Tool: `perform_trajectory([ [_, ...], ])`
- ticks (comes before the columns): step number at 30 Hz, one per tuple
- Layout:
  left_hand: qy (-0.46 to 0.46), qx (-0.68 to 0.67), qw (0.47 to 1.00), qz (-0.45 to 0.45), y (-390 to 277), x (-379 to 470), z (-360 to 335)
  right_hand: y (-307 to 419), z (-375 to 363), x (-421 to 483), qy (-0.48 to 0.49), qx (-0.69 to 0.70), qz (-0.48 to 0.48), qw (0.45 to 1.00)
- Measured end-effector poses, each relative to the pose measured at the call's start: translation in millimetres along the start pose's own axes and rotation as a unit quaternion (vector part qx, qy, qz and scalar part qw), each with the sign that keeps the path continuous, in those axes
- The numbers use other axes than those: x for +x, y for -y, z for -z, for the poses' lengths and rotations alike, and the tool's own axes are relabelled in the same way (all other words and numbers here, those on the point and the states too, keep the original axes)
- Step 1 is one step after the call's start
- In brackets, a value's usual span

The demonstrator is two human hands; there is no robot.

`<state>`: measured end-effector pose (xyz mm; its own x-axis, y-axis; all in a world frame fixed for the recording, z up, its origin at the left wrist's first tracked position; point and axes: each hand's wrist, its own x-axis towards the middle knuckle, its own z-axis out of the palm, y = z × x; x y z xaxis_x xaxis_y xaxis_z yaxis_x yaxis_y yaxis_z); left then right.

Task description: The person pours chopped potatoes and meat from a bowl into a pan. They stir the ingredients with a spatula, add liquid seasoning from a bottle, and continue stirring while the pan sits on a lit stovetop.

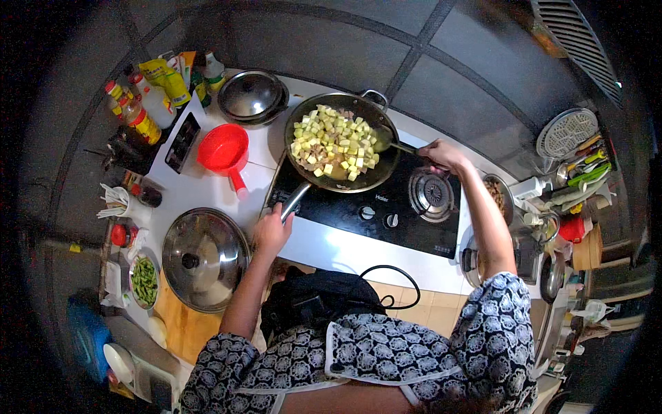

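Note:
A dark wok [380,171] sits over the left burner of a black Haier gas hob [341,204]. Pale yellow-green cubes [336,132], perhaps potato, lie in it with pieces of brown meat [314,159] and some liquid. My left hand [272,231] grips the wok's long metal handle [297,199]. On the other side, my right hand [444,155] holds a cooking spatula or ladle by its dark handle [404,148]. The tool's head [382,139] rests inside the wok at the right edge of the cubes, partly hidden.
Left of the hob are a red plastic ladle [223,148], a lidded pot [253,98] and a large glass lid [207,259] over a wooden board [178,331]. A bowl of green vegetables [144,282] stands beside it. Bottles [142,121] crowd the back left. The right burner [431,194] holds no pan.

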<state>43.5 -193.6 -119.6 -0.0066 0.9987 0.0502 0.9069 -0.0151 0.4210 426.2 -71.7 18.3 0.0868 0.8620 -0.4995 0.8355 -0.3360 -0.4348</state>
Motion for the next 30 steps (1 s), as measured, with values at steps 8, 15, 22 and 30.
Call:
perform_trajectory([
  [8,0.025,-0.013,1.0,0.013,2.1,2.3,-3.0,8.1,-76.5,19.0,0.075,0.138,0.148,0.976],
  [15,-0.001,-0.028,0.999,0.018,8.3,2.4,-12.5,-0.5,-4.1,-36.5,-0.075,-0.216,0.313,0.922],
  [22,0.022,-0.015,1.0,-0.002,2.7,4.3,-2.6,5.9,-4.2,-18.4,0.172,0.162,-0.057,0.97],
  [30,-0.003,-0.027,1.0,-0.006,6.7,0.6,-9.4,29.4,-97.9,26.9,0.106,0.2,0.11,0.968],
])
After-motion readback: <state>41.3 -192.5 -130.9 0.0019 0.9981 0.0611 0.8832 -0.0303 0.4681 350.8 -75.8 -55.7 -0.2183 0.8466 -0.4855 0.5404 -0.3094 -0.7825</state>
